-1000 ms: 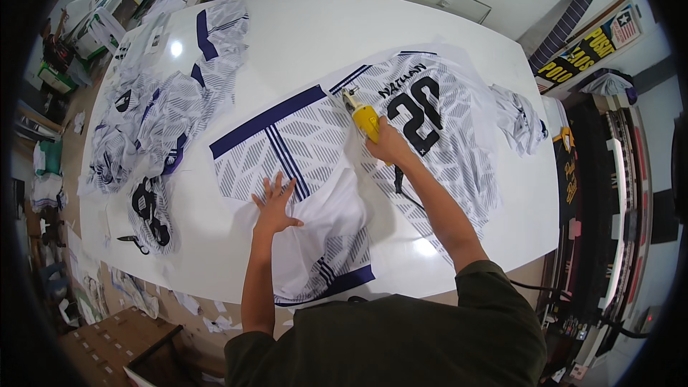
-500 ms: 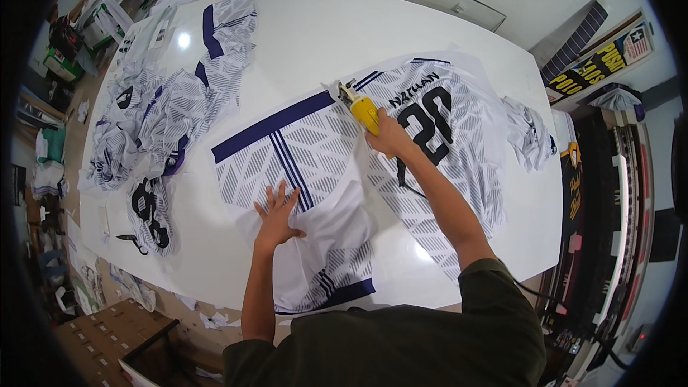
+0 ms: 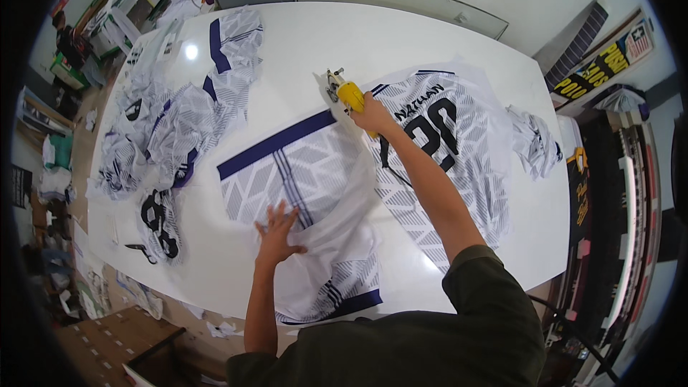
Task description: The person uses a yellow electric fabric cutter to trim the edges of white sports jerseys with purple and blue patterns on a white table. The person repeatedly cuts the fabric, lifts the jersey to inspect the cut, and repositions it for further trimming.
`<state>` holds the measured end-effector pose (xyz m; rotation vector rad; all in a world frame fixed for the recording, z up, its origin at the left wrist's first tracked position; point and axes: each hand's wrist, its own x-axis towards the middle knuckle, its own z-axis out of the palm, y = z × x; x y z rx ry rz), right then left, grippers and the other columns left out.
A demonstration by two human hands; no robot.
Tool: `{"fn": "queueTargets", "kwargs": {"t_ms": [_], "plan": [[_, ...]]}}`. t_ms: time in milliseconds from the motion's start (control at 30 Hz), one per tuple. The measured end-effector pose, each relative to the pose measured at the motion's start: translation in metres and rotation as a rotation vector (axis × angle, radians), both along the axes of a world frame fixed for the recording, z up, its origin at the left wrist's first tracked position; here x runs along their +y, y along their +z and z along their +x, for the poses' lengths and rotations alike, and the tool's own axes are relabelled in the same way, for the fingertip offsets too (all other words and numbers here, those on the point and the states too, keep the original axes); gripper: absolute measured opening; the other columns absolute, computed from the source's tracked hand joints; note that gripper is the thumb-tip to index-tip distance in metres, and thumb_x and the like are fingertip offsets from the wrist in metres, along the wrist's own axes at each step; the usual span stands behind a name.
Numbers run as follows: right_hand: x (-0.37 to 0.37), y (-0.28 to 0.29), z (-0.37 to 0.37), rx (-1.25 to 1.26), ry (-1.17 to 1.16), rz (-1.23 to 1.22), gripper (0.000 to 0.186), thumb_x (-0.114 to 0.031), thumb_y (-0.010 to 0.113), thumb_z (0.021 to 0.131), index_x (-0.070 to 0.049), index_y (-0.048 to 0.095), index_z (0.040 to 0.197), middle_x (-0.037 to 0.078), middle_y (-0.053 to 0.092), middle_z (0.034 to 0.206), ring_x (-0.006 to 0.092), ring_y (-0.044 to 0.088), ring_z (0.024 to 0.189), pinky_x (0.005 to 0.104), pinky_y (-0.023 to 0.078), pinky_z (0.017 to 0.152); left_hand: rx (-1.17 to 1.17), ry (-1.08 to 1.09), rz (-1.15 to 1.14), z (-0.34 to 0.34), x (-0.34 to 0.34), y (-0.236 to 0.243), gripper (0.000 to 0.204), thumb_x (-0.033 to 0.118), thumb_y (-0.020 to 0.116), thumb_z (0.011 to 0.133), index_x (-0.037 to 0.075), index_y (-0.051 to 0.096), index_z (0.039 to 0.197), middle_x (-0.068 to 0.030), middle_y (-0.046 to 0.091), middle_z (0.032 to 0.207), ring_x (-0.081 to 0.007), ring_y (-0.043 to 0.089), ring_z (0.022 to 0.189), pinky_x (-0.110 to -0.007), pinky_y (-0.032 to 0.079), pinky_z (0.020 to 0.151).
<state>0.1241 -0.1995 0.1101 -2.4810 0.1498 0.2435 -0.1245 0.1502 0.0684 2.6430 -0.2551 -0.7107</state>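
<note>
Purple band slants up rightward — its right end nearer my right hand, clamped on the yellow tool; left hand, fingers apart, on patterned cloth.

On the white counter, a purple-banded white fabric panel lies mid-frame, a black-numbered white cloth to its right, crumpled white fabric upper left.
</note>
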Motion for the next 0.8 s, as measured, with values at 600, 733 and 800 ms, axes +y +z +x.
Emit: {"fn": "queueTargets", "kwargs": {"t_ms": [600,733,800], "plan": [[-0.260,0.025,-0.356,-0.321,-0.975,0.525,0.048,-0.022,0.070,0.092,0.002,0.050,0.127,0.015,0.066,0.096,0.0197,0.068,0.071,0.0345,0.058,0.057,-0.717,-0.276,0.107,0.217,-0.328,-0.094,0.082,0.063,0.047,0.100,0.008,0.034,0.159,-0.0173,0.030,0.166,-0.0392,0.023,0.155,-0.067,0.017,0.121],[-0.294,0.028,-0.435,-0.294,-1.115,0.411,0.045,-0.020,0.066,0.094,0.001,0.047,0.130,0.012,0.062,0.098,0.0195,0.067,0.072,0.0340,0.059,0.058,-0.811,-0.438,0.112,0.349,-0.185,-0.120,0.071,0.055,0.052,0.102,0.017,0.035,0.160,-0.0092,0.031,0.167,-0.0330,0.024,0.156,-0.071,0.018,0.117],[-0.292,0.024,-0.457,-0.271,-1.167,0.455,0.046,-0.019,0.065,0.094,0.003,0.047,0.130,0.013,0.062,0.097,0.0192,0.068,0.072,0.0330,0.059,0.058,-0.833,-0.342,0.498,0.398,-0.074,-0.096,0.071,0.054,0.051,0.103,0.010,0.037,0.158,-0.0180,0.033,0.164,-0.0369,0.027,0.154,-0.072,0.022,0.115]]}}
